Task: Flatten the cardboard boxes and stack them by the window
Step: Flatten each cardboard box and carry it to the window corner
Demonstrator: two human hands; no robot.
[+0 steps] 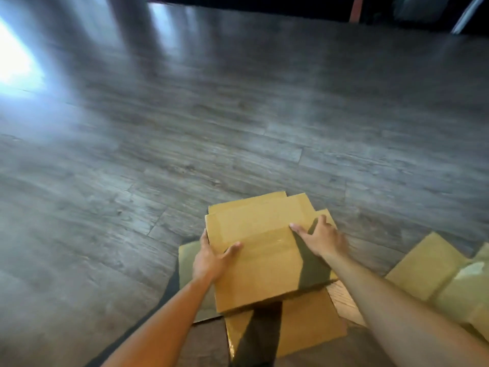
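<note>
Hands, two: left hand (211,260) gripping top flattened box (254,250), right hand (321,238) splayed flat on it.

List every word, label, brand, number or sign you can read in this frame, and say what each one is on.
None can be read.
Top cardboard box, held by the left hand and right hand: plain brown with glossy clear tape, no print visible.
Cardboard underneath: no print visible.
Cardboard at right: a pale patch, possibly a label, too blurred to read.
Floor: no markings.
</note>
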